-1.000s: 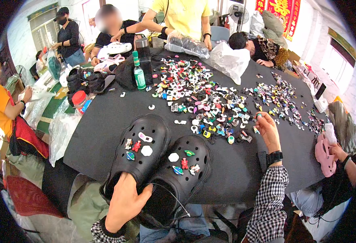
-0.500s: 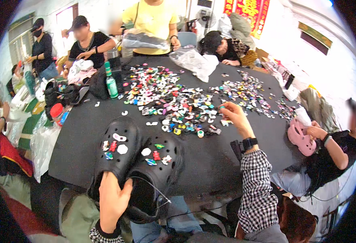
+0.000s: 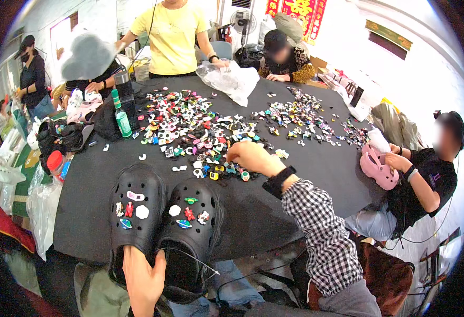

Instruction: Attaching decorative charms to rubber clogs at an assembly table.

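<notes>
A pair of black clogs, the left clog (image 3: 136,196) and the right clog (image 3: 191,208), lies side by side at the table's near edge. Colourful charms (image 3: 129,209) decorate the toes: green-blue planets, red figures and white pieces. My left hand (image 3: 143,277) grips the left clog, its fingers hidden in the opening and its thumb between the two shoes. A thin clear tie loops over the right clog's opening. My right hand (image 3: 254,157) is over the near side of a heap of small loose charms (image 3: 200,124), fingers curled down and together; what they pinch is hidden.
A green bottle (image 3: 121,116) stands left of the heap, near a red-lidded jar (image 3: 56,161). A yellow-shirted person (image 3: 173,39) holds a clear plastic bag (image 3: 231,79) at the far edge. At right, another person handles a pink clog (image 3: 378,168).
My right hand has moved left, from the heap's right side onto its near middle. The yellow-shirted person has swung a dark bagged item to the left. My left hand keeps its grip.
</notes>
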Motion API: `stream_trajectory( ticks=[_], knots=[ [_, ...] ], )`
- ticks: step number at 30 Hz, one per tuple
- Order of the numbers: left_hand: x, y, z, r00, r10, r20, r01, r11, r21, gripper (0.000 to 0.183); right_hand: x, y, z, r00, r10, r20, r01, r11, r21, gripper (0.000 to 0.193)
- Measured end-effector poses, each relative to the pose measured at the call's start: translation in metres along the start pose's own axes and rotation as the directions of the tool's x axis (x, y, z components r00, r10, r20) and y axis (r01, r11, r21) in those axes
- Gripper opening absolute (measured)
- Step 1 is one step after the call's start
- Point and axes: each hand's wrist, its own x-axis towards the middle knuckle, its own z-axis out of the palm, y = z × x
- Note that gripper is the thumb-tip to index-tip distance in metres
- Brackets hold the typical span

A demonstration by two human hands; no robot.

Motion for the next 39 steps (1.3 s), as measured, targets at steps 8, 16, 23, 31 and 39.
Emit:
stream_trajectory(
  ticks=[8, 16, 23, 31, 39],
  knots=[
    [-0.001, 0.002, -0.008, 0.984, 0.178, -0.006, -0.178, 0.983, 0.035, 0.036, 0.01, 0.022, 0.014, 0.992, 0.063, -0.106, -0.043, 0.983, 0.179, 0.021],
    [-0.004, -0.005, -0.004, 0.975, 0.215, -0.056, -0.212, 0.976, 0.055, 0.033, -0.006, 0.021, -0.01, 0.95, 0.293, 0.109, -0.246, 0.483, 0.841, 0.025],
    [-0.001, -0.003, -0.002, 0.999, 0.04, 0.015, -0.04, 0.999, 0.018, 0.048, -0.018, 0.02, -0.006, 0.936, 0.264, 0.234, -0.285, 0.176, 0.942, 0.027],
    [-0.001, -0.007, 0.001, 0.999, 0.051, -0.017, -0.051, 0.998, 0.024, 0.047, -0.022, 0.02, -0.007, 0.932, 0.337, 0.132, -0.221, 0.244, 0.944, 0.026],
    [-0.002, -0.001, -0.003, 0.998, -0.052, 0.033, 0.052, 0.999, 0.012, 0.048, -0.017, 0.002, 0.003, 0.951, 0.163, -0.261, -0.082, 0.952, 0.296, 0.017]
  ],
)
